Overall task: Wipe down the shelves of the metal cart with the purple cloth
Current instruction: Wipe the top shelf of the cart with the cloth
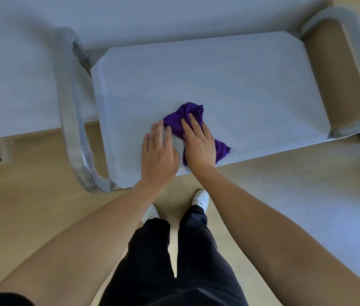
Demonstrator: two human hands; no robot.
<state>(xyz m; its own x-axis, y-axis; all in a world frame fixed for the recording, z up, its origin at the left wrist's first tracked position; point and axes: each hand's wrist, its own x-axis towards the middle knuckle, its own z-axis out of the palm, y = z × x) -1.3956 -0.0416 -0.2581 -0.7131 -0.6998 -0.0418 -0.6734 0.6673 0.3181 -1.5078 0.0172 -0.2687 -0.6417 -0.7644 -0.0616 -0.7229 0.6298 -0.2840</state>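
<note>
Purple cloth (193,118) lies bunched under the flat right hand (200,146), wiping the top shelf (241,85); the left hand (159,153) rests flat beside it. Next, probably, a sweep beyond the fingertips.

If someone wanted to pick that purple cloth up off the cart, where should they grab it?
Probably the bunched far end of the purple cloth, coming straight down from above. It rises in folds beyond the right hand, so it looks easy to pinch. The near corner lies flat on the shelf, and the hand covers the middle.
</note>
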